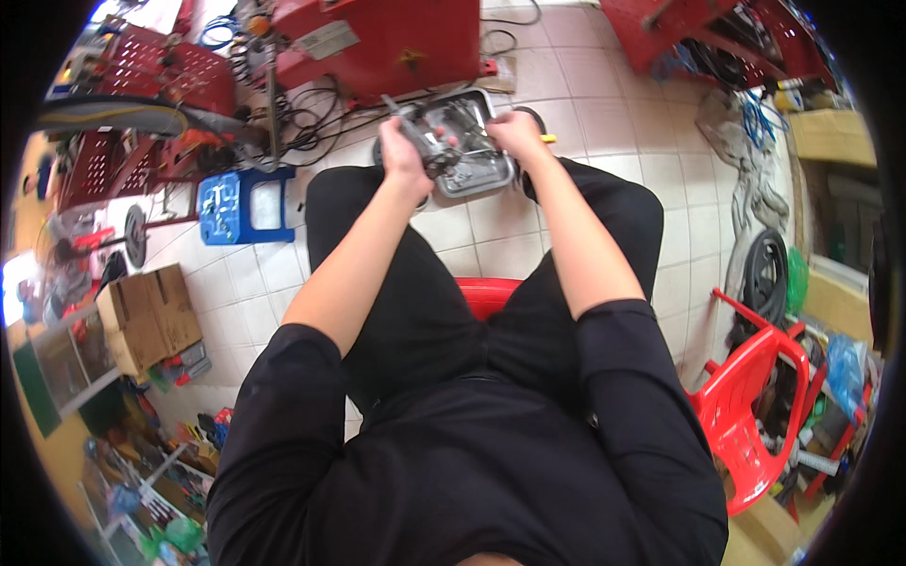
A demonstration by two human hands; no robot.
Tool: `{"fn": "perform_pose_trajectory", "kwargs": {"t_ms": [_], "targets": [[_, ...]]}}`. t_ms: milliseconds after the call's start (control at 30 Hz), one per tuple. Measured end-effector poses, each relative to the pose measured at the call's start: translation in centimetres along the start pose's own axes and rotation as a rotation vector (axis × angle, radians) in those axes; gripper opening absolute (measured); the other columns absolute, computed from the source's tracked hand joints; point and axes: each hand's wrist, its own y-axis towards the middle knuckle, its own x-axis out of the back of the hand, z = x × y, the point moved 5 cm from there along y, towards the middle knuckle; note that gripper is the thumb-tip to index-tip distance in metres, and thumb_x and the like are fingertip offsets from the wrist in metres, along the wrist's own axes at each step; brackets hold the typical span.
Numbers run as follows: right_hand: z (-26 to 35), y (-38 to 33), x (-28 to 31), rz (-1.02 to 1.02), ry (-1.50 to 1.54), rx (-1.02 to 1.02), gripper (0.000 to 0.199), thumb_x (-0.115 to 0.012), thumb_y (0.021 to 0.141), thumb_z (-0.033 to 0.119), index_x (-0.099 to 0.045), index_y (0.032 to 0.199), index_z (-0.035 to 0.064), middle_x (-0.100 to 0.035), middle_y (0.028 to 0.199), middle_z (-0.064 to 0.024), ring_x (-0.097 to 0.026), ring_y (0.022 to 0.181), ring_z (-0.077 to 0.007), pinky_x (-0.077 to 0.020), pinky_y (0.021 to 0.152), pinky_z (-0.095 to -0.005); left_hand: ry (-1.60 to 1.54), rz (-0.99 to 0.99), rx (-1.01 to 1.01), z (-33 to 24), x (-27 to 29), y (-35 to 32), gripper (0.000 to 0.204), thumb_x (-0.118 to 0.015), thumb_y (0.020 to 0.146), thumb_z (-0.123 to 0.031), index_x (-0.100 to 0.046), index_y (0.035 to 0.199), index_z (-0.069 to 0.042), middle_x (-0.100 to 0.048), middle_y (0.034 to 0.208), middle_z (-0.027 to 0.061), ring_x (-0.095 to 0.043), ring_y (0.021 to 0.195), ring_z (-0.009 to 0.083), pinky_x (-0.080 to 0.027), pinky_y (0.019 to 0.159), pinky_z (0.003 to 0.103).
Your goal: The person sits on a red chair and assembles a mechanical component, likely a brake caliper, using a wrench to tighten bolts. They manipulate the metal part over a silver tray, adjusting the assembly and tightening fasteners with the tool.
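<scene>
I sit on a red stool (pixel 486 292) with both arms stretched forward over my knees. My left hand (pixel 404 149) grips a grey metal engine part (pixel 429 141), like a carburettor, held just above a shallow metal tray (pixel 481 174) on the tiled floor. My right hand (pixel 514 132) is closed around a tool with a yellow handle tip (pixel 547 139), and its working end points toward the part. The tool's tip is hidden behind my fingers.
A blue plastic stool (pixel 241 203) stands to the left, a red cabinet (pixel 377 42) with black cables (pixel 316 118) ahead. A cardboard box (pixel 151 316) lies at left. A red plastic chair (pixel 755 396) and a tyre (pixel 766 278) are at right.
</scene>
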Motion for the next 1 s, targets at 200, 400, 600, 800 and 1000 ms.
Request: {"fn": "perform_pose_trajectory", "kwargs": {"t_ms": [200,400,600,800,1000], "targets": [[-6.9,4.1,-6.6,-0.082,-0.208,-0.151,0.023,-0.064,0.074,0.019,-0.069,0.091,0.0044,-0.068,0.095,-0.0203,-0.065,0.094,-0.0347,-0.0509,0.084,-0.041,-0.024,0.001,0.011,-0.7,-0.3,-0.8,0.048,-0.029,0.09,-0.048,-0.051,0.096,-0.006,-0.057,0.082,0.0114,-0.056,0.076,0.0293,-0.048,0.072,0.045],[-13.7,3.1,-11.8,-0.012,-0.292,-0.38,0.026,-0.057,0.081,0.018,-0.064,0.103,0.0062,-0.066,0.105,-0.0191,-0.063,0.101,-0.0362,-0.0504,0.086,-0.0438,-0.047,0.019,0.077,-0.4,-0.7,-0.8,0.047,-0.03,0.091,-0.048,-0.051,0.105,-0.008,-0.056,0.086,0.0092,-0.057,0.078,0.0272,-0.048,0.073,0.045],[-17.1,4.7,-15.3,0.07,-0.444,-0.405,0.022,-0.049,0.086,0.016,-0.065,0.1,0.0101,-0.066,0.104,-0.0181,-0.064,0.099,-0.0349,-0.0505,0.085,-0.0443,-0.071,0.063,0.095,-1.9,-0.9,-0.2,0.053,-0.032,0.09,-0.053,-0.049,0.115,-0.008,-0.057,0.09,0.0071,-0.06,0.077,0.0249,-0.049,0.073,0.044],[-18.6,6.8,-18.7,0.187,-0.589,-0.3,0.025,-0.046,0.089,0.016,-0.065,0.104,0.0107,-0.067,0.103,-0.0172,-0.064,0.097,-0.0342,-0.0505,0.085,-0.0435,-0.151,-0.021,0.149,-2.2,-0.2,0.9,0.056,-0.036,0.091,-0.053,-0.049,0.12,-0.006,-0.058,0.093,0.0088,-0.061,0.081,0.0273,-0.05,0.077,0.047],[-18.5,7.0,-19.4,0.307,-0.497,-0.19,0.028,-0.049,0.084,0.015,-0.066,0.106,0.0105,-0.067,0.103,-0.0174,-0.064,0.098,-0.0327,-0.0493,0.087,-0.0426,-0.113,-0.028,0.127,-1.8,-0.7,1.0,0.058,-0.034,0.091,-0.054,-0.048,0.12,-0.006,-0.057,0.092,0.0102,-0.061,0.08,0.0287,-0.051,0.074,0.045]]}}
